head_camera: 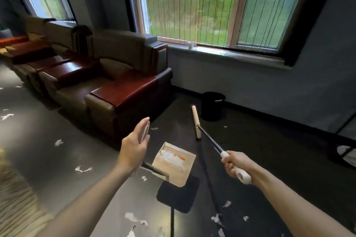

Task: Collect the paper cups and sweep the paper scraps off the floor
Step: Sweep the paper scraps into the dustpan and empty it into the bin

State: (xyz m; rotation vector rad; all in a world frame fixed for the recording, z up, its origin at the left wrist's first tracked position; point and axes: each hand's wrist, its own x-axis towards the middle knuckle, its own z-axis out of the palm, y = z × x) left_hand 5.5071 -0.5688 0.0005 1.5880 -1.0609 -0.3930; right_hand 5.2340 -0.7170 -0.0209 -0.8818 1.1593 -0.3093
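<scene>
The floor [269, 159] carries loose scraps [82, 169] near the feet. The bin [212, 106] stands by the wall [250, 82], ahead and right of the raised dustpan [173, 167], well apart from it. The likely next step is to tip the loaded pan there. The broom [196, 121] runs from the right hand [235, 163] forward-left, with its head between pan and bin. The right hand is fisted round the grip. The left hand [134, 150], forearm extended, holds the pan's handle and is nearer the pan. One cup [190, 45] sits on the sill [231, 54].

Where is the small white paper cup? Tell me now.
In the head view, the small white paper cup stands on the grey windowsill, just right of the brown armchair.
</scene>
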